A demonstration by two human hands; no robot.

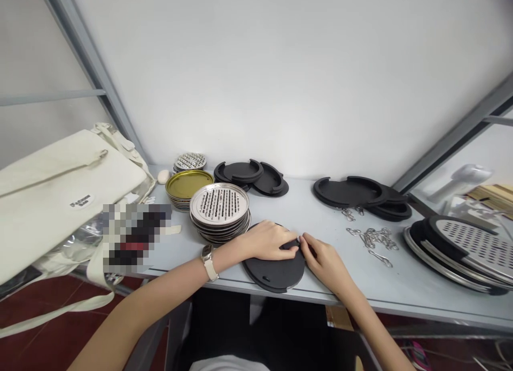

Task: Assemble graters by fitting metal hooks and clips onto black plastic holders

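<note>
A round black plate (276, 272) lies on the grey table near its front edge. My left hand (270, 240) rests over the plate's upper part, its fingers bent toward the right rim. At that rim my right hand (320, 256) has its thumb and index finger pinched close to my left fingertips. Whatever small part sits between the fingertips is too small to make out. Just left of my left hand stands a stack of round metal grater discs (219, 204). Thin wire clips (374, 237) lie loose to the right of my right hand.
Behind the stack are gold-coloured discs (189, 184) and smaller grater discs (191, 161). Black rimmed plates (242, 171) lie at the back, with more black plates (350, 191) further right. Black-rimmed graters (476, 245) are piled at the far right. A white bag (68, 184) covers the left end.
</note>
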